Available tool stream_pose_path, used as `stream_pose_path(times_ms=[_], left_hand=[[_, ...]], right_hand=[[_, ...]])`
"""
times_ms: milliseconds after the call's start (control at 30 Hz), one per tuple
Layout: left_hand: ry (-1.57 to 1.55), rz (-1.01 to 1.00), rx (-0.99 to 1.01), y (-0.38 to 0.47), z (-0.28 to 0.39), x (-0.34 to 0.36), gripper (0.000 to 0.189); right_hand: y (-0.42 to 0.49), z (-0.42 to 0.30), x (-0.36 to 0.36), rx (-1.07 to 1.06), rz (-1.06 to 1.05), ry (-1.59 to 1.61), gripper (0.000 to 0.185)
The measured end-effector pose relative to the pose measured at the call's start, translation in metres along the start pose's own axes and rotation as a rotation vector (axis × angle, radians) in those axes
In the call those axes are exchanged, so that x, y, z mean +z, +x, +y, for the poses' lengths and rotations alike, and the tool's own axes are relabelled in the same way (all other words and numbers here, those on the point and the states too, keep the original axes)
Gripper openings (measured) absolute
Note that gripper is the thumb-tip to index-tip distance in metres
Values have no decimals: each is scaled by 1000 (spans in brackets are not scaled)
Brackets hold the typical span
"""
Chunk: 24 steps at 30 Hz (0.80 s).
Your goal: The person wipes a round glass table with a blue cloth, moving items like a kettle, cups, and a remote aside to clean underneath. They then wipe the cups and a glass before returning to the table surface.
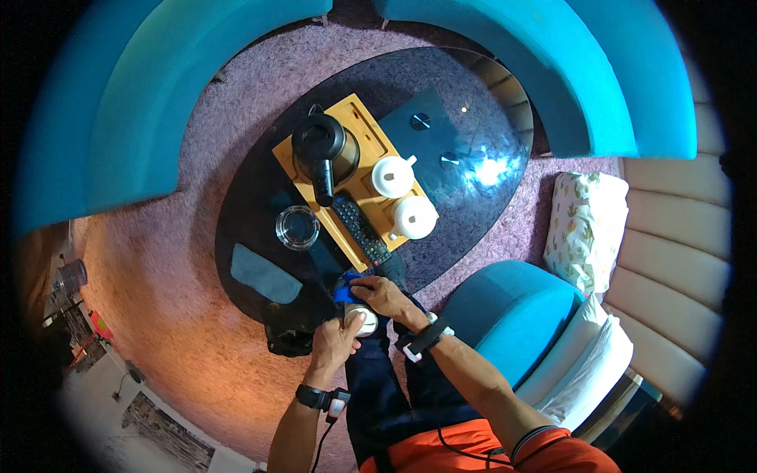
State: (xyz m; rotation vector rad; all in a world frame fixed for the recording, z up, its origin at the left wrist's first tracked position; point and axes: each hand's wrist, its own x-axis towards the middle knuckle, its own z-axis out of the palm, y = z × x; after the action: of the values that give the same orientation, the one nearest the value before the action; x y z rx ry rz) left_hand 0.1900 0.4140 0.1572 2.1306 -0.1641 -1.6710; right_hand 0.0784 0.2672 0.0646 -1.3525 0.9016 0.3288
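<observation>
My left hand (337,344) is closed around a small white round vessel (362,321), its thumb over the rim, just off the near edge of the glass table. Above it, my right hand (381,295) holds a bright blue cloth (347,291) between thumb and fingers, beside the vessel. Beyond my hands a yellow wooden tray (353,112) bears a kettle (326,148) with a black lid and handle, two white lidded pots, an upper one (392,177) and a lower one (416,217), and a black remote control (359,229).
On the dark oval glass table (473,230) are a glass ashtray (297,227) and a folded grey cloth (265,274). A black plastic bag (290,340) hangs at its near left edge. Teal sofas curve behind; a teal seat (508,313) with white pillows (582,366) stands right.
</observation>
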Motion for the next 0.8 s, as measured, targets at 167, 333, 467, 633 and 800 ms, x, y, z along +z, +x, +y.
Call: stream_pose_path(times_ms=[167,333,467,633,800], left_hand=[[-50,-59,17,4,0,-7,64],[-224,-79,89,3,-1,-22,53],[-249,34,121,22,-10,-33,52],[-266,259,193,71,-28,-39,38],[-308,452,254,110,-37,-50,34]], right_hand=[[-8,-18,-9,-98,-34,-89,37],[-18,-38,-15,-147,-40,-122,35],[-27,-41,-18,-209,55,-95,36],[-16,-36,-24,-195,122,-35,35],[1,-53,-9,-256,209,-51,32]])
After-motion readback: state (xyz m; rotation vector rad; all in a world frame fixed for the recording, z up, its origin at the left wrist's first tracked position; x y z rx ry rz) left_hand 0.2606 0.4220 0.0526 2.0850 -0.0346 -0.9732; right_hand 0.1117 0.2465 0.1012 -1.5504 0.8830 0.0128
